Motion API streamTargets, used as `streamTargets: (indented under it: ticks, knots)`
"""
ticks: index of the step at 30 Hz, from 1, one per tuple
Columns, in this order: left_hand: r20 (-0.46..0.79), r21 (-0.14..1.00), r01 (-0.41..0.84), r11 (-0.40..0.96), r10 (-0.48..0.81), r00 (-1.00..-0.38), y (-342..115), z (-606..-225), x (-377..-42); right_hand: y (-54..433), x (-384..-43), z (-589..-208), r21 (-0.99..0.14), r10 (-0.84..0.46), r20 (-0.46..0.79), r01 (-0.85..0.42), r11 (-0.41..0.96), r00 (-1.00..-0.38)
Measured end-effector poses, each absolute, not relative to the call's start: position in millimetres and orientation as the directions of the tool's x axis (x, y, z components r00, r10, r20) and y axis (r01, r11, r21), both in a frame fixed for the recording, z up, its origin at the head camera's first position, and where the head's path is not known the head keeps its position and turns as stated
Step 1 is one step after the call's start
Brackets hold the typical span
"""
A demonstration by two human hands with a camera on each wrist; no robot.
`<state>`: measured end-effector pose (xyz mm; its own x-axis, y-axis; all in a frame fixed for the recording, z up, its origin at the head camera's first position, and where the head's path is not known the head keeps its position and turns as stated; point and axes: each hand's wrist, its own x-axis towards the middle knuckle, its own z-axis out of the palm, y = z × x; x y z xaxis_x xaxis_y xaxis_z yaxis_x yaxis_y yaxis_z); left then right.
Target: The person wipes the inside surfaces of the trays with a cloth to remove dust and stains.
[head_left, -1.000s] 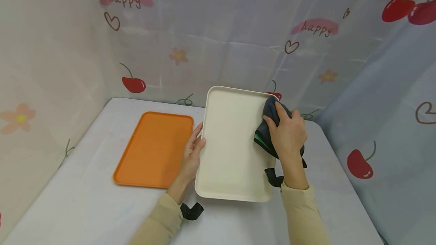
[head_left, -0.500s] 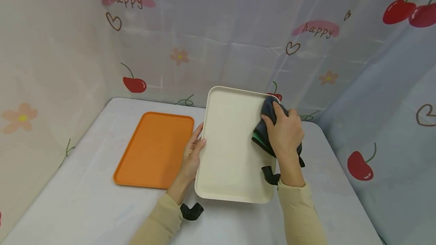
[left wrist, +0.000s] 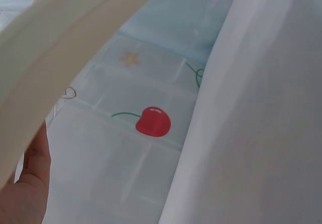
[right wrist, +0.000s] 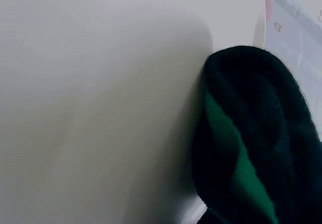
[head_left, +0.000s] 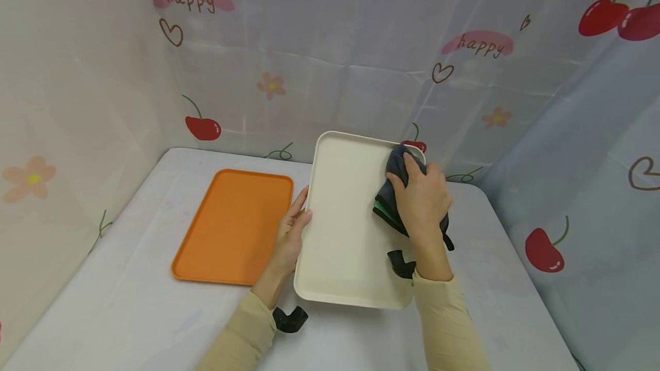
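Observation:
A cream rectangular tray (head_left: 345, 245) is held up, tilted, above the table. My left hand (head_left: 289, 239) grips its left edge, thumb at the rim and fingers partly behind it. In the left wrist view that hand (left wrist: 30, 194) shows beside the pale tray (left wrist: 65, 58). A folded dark cloth (head_left: 388, 202) with a green inner face lies against the tray's upper right part. My right hand (head_left: 424, 199) holds this cloth and presses it on the tray. Close up in the right wrist view, the cloth (right wrist: 251, 93) touches the tray surface (right wrist: 100, 108); the fingers are hidden there.
An orange tray (head_left: 237, 228) lies flat on the white-covered table (head_left: 129, 308), to the left of the cream one. A curtain (head_left: 340, 85) printed with cherries hangs behind the table. Black wrist mounts (head_left: 290, 320) sit on both wrists.
My right hand has slid the cloth a little to the left across the cream tray, baring its upper right corner. The left hand and the orange tray stay in place.

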<state>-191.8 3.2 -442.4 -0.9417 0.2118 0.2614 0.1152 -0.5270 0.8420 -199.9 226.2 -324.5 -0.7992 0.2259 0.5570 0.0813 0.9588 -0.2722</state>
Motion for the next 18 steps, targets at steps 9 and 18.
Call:
streamTargets:
  ticks: [9, 18]
  knots:
    - [0.257, 0.847, 0.101, -0.521, 0.237, -0.937, 8.7, -443.4, -189.2, 203.7, -203.9, -322.8, -0.277, 0.185, 0.511, 0.043, 0.96, -0.839]
    - [0.248, 0.849, 0.097, -0.52, 0.229, -0.941, 11.9, -444.0, -188.6, 184.6, -208.3, -322.4, -0.284, 0.147, 0.499, -0.001, 0.959, -0.854]
